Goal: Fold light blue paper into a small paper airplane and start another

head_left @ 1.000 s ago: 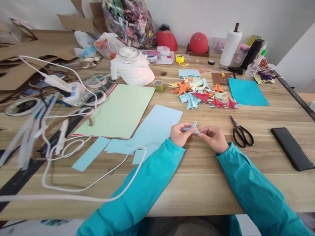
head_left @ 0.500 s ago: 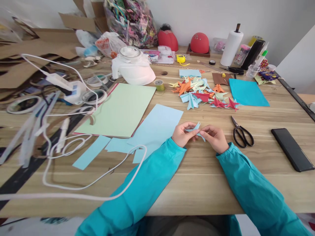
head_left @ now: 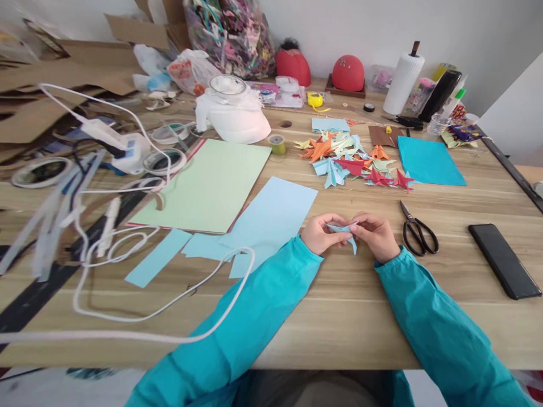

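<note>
A small light blue folded paper piece (head_left: 352,243) with pointed ends is pinched between my two hands above the wooden table. My left hand (head_left: 323,233) grips its left side, and my right hand (head_left: 376,234) presses its right side between thumb and fingers. Parts of the paper are hidden by the fingers. Beyond the hands lies a pile of folded paper shapes (head_left: 335,171) in orange, red, green and blue. Light blue paper sheets (head_left: 284,206) lie left of my left hand. Black-handled scissors (head_left: 418,229) rest to the right of my right hand.
A black phone (head_left: 504,260) lies at the right. A white cable (head_left: 212,333) loops across the left side and over my left sleeve. A green sheet stack (head_left: 207,186), a thread spool (head_left: 278,145) and a turquoise paper stack (head_left: 430,161) lie farther back.
The folded paper has turned in my fingers; one point that stuck up now lies flatter and another points down. My hands have moved closer together.
</note>
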`<state>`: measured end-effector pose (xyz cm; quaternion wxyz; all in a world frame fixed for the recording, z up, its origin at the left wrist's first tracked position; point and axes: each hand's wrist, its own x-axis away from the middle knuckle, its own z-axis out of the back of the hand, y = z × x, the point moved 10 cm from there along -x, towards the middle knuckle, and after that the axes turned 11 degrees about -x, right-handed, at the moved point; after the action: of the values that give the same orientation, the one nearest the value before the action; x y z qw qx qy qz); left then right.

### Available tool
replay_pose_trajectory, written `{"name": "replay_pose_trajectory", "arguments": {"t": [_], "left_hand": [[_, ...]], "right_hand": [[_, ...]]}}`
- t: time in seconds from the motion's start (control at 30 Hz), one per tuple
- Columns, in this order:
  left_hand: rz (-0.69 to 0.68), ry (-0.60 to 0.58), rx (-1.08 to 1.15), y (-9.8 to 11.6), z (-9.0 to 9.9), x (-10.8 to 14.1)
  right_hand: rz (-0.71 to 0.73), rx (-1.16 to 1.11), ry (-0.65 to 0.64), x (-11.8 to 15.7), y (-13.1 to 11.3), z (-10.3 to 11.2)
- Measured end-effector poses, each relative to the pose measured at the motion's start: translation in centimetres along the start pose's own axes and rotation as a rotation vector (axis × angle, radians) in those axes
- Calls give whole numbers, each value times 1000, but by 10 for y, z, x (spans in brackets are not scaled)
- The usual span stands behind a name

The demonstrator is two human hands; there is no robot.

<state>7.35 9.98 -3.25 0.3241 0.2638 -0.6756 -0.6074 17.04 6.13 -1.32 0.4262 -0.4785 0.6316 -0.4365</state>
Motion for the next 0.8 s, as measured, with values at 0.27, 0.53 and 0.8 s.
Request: {"name": "replay_pose_trajectory", "arguments": {"t": [0.27, 0.53, 0.8], "left_hand": [[24, 137, -21, -6, 13, -1], [23, 114, -45, -8, 12, -2], [17, 107, -44, -4, 10, -1]], "right_hand": [[23, -6, 54, -1, 1, 7], [2, -23, 83, 0, 3, 9], [12, -25, 73, -1, 1, 9]]}}
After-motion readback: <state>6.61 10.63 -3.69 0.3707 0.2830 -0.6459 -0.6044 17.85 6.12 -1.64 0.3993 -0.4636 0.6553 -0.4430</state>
